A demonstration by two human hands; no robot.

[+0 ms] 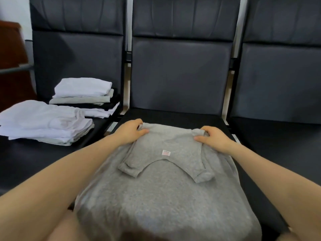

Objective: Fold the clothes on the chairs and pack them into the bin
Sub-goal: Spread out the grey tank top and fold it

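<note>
Head view puts me right over the middle chair [175, 115], where a grey shirt [161, 188] lies spread on the seat with its sleeves turned in across the body. Left hand [129, 131] pinches the far left corner of the cloth, fingers curled round the edge; right hand [212, 138] does the same at the far right corner, so each grip is clamped on the shirt. I read this as mid-fold: the top edge is held, ready to come toward me over the lower half. Next move, as I judge it, calls for both corners lifting together and level, then laying down square so the small label [166, 152] ends up tucked inside.

On the left chair [78, 49] sit two piles: a near stack [45, 122] of white pieces with some grey low in it, and a far stack [83, 94] mixing white, grey and black. No bin shows anywhere, so I can't tell what it holds; packing looks some way off.
</note>
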